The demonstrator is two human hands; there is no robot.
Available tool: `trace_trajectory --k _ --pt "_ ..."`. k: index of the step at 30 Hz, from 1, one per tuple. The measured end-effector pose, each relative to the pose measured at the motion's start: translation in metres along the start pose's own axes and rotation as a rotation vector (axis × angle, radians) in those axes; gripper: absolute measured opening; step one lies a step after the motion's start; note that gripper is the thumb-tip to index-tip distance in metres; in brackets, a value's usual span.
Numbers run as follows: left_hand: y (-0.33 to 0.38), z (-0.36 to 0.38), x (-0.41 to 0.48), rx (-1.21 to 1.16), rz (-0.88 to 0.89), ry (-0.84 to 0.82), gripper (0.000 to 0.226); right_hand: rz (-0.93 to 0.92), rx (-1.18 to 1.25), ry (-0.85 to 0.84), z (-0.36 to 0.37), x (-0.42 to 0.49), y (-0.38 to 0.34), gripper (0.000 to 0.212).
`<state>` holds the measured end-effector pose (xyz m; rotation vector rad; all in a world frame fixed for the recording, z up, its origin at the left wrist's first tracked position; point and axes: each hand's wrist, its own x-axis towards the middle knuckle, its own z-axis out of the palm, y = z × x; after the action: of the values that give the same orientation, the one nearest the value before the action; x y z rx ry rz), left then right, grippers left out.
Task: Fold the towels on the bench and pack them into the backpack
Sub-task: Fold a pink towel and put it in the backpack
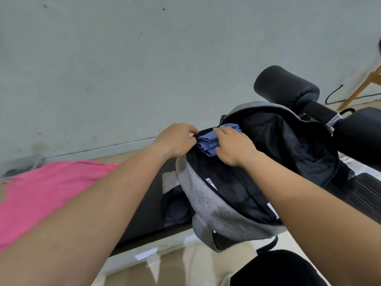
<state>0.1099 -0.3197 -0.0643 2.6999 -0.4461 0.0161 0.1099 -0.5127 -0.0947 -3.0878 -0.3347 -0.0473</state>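
Note:
A grey backpack (208, 201) with a black lining lies open on the black bench (144, 201). A folded blue towel (208, 143) sits in its opening at the far left end, partly inside. My left hand (175, 141) pinches the backpack's zipper edge beside the towel. My right hand (233, 147) rests on top of the towel, fingers curled over it. A pink towel (41, 195) lies spread out on the bench to the left, partly under my left forearm.
A pale wall (123, 69) runs close behind the bench. Black padded rollers (286, 87) of the bench stand at the back right. A wooden leg (362, 87) shows at the far right. Tiled floor (175, 265) lies in front.

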Motion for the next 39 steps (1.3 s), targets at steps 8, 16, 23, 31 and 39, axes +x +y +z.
trace_trajectory --k 8,16,23,31,39 --pt "-0.047 -0.053 -0.1 0.122 -0.153 -0.017 0.043 -0.115 0.129 0.03 -0.053 -0.043 -0.085 0.05" --pt "-0.114 -0.096 -0.201 0.143 -0.278 0.078 0.037 -0.317 0.159 -0.098 -0.049 -0.064 -0.194 0.052" --pt "-0.172 -0.102 -0.258 0.208 -0.426 0.191 0.047 -0.398 0.241 -0.108 -0.023 -0.056 -0.261 0.051" --pt "-0.208 -0.082 -0.278 0.02 -0.391 0.351 0.034 -0.396 0.204 -0.086 0.0 -0.029 -0.305 0.052" --pt "-0.212 -0.074 -0.286 -0.136 -0.316 0.425 0.036 -0.322 0.402 -0.113 0.002 0.0 -0.314 0.041"
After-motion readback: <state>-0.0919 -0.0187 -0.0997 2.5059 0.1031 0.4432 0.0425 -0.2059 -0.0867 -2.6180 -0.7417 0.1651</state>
